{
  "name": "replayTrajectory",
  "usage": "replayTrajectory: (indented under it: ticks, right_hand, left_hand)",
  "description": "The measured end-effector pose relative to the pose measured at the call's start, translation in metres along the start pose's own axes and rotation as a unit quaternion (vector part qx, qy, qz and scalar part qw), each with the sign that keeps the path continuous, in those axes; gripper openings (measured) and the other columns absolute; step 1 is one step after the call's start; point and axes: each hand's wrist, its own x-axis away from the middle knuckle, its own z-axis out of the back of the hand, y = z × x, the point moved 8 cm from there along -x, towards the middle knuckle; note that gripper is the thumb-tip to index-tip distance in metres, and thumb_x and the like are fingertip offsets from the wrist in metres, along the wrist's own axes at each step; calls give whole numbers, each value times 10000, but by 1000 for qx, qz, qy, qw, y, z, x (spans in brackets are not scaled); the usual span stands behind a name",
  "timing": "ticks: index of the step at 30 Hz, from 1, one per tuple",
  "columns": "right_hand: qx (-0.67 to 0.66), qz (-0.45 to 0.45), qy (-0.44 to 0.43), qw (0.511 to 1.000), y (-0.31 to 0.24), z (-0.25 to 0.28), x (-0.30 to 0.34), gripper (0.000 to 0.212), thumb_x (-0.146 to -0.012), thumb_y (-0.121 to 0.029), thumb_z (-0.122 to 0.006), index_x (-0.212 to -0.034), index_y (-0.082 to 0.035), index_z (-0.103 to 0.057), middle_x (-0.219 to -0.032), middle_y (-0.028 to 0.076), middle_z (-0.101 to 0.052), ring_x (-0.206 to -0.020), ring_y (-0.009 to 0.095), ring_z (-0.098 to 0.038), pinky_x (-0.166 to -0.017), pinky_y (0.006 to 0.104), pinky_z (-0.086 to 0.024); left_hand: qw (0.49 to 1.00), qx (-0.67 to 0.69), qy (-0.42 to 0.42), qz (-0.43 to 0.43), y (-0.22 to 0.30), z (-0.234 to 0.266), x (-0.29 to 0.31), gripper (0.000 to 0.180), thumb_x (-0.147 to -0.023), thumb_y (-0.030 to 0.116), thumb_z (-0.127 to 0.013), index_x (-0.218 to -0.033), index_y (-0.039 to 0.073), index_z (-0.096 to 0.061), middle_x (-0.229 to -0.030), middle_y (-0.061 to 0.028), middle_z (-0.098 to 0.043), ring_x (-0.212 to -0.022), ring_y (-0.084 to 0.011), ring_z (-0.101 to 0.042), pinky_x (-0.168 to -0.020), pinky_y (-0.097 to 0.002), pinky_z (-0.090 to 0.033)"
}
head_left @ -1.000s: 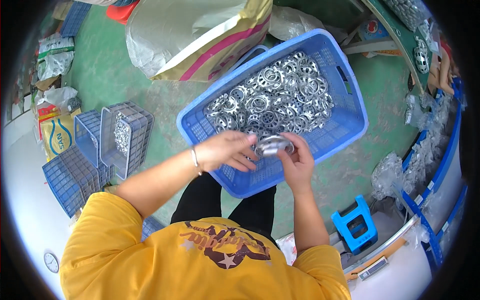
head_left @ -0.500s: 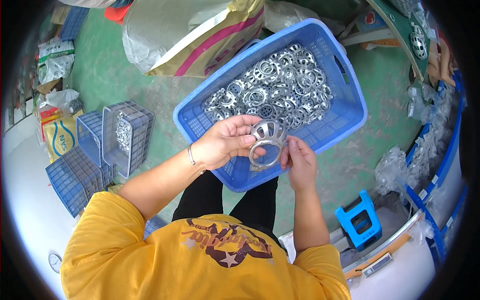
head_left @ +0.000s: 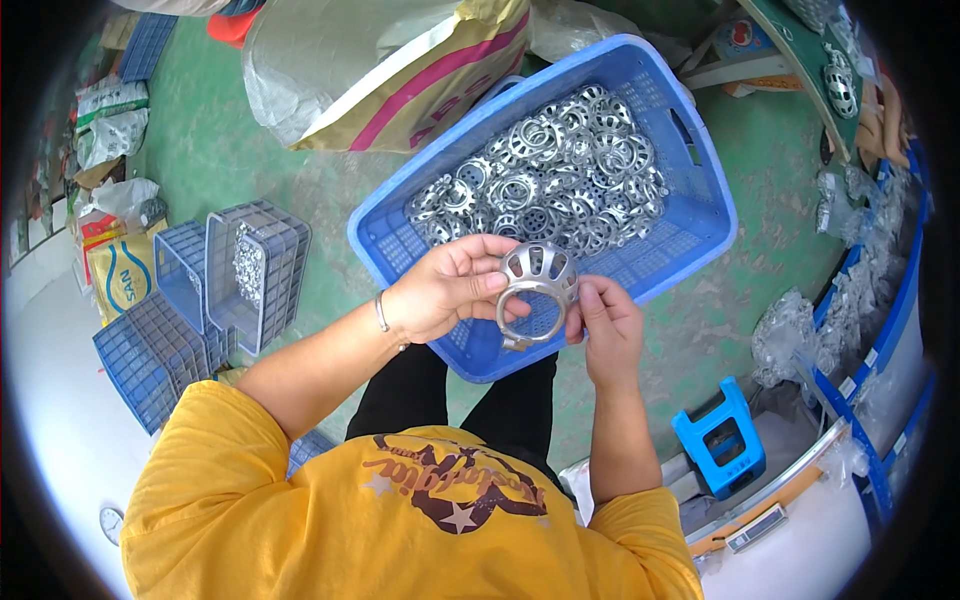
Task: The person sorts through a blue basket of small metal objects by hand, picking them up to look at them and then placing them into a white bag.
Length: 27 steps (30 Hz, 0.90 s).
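Left hand: half-curled, pinching a silvery slotted metal ring
Right hand: fingers bent, closed on its right edge
Ring's place: above the blue plastic basket, hiding part of its near side
Beyond basket: beige pink-striped sack

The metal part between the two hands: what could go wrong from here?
The metal part might slip, because the left hand holds it with thumb and fingers. If dropped, it could hit the blue basket or the metal pieces and get scratched. The bracelet on the left wrist might catch on the pieces if that hand reaches in.
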Motion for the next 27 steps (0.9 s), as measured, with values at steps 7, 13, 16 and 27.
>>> replayTrajectory:
  ticks: [7, 13, 16, 27]
  right_hand:
    - [-1, -10, -5, 1000, 3, -9, -5, 155, -873, -151, -503, -832, -3, -524, -564, 19, -518, -471, 58, -454, -430, 181, -349]
    - [-1, -17, -20, 1000, 4, -15, -7, 159, -873, -153, -503, -812, -7, -518, -551, 20, -515, -459, 61, -452, -425, 183, -345]
    - [5, -27, -24, 999, 6, -17, -10, 191, -888, -187, -476, -846, -6, -519, -566, 29, -534, -468, 66, -466, -429, 180, -352]
    - [-140, 50, -88, 985, 2, -33, -11, 414, -804, -43, -560, -1152, -39, -335, -1111, 157, -500, -965, 212, -541, -749, 310, -485]
  left_hand:
    - [997, 73, -3, 25, -5, 9, 3, 325, -868, 112, -486, -1163, -3, -414, -1058, -152, -554, -887, -211, -599, -771, -308, -503]
    - [994, 95, 28, 37, -4, 16, 6, 346, -879, 121, -464, -1185, -22, -389, -1063, -190, -543, -848, -186, -614, -733, -270, -519]
    - [992, 117, -2, 47, -3, 17, 6, 336, -857, 77, -494, -1173, -6, -416, -1085, -153, -546, -929, -212, -583, -811, -303, -479]
    - [878, -399, 29, -262, 48, -8, 17, 658, -654, -135, -592, -1246, 84, -408, -1392, -110, -217, -1211, -223, -354, -973, -330, -328]
